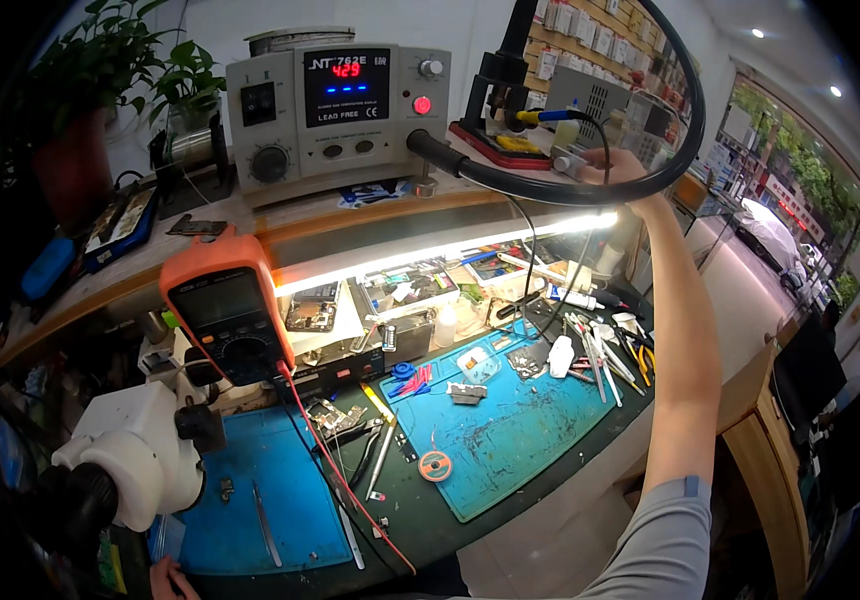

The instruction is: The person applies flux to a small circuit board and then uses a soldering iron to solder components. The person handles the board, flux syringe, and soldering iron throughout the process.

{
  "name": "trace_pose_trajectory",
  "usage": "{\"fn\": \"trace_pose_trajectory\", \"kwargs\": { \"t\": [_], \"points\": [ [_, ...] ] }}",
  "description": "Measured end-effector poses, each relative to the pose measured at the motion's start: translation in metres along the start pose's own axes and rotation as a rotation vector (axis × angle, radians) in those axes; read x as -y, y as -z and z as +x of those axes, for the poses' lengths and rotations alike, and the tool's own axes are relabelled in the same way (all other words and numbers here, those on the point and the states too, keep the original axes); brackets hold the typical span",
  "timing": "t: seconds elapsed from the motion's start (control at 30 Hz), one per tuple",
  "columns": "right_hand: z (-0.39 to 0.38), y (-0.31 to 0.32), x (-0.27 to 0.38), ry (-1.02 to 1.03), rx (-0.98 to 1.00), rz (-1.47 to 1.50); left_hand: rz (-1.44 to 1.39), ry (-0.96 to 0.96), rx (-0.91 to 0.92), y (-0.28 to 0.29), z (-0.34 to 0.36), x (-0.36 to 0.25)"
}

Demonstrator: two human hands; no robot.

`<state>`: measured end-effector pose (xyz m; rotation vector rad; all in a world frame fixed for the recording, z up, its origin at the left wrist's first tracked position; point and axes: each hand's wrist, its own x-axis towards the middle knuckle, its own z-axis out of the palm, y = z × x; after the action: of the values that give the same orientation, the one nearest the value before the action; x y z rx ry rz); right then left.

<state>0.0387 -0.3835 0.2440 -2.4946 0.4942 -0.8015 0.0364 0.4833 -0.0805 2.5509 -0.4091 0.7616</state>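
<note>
My right hand [610,166] reaches up to the shelf, its fingers closed at a small pale cylindrical thing [567,160] that I cannot make out well. A thick black hose [685,150] loops in front of this hand. Just beyond it, a soldering iron [550,116] with a blue and yellow handle rests in its stand [500,147], which has a yellow sponge. Low at the left, my left hand [172,580] shows only some fingers, apart and resting at the edge of a blue mat [240,455]. Tweezers [268,525] and a small component [227,489] lie on that mat.
A grey hot-air station [350,120] with a lit display stands on the shelf. Below are an orange multimeter [225,310], a white microscope [135,450], a second blue mat [510,430], a solder spool [435,466] and several hand tools [600,355]. Potted plants [75,150] stand at left.
</note>
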Motion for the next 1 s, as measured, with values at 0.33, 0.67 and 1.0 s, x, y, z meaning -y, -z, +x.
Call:
{"fn": "trace_pose_trajectory", "kwargs": {
  "t": [0.33,0.67,1.0],
  "points": [
    [0.015,0.0,-0.02,0.007,-0.161,-0.25,-0.092,0.077,-0.003,-0.002,0.0,-0.028],
    [-0.066,-0.012,-0.041,0.144,-0.352,-0.414,-0.103,-0.147,-0.138,0.013,0.025,-0.046],
    [-0.261,-0.059,0.029,0.102,-0.63,-0.218,-0.273,-0.197,0.075,0.06,0.111,-0.045]
  ]
}}
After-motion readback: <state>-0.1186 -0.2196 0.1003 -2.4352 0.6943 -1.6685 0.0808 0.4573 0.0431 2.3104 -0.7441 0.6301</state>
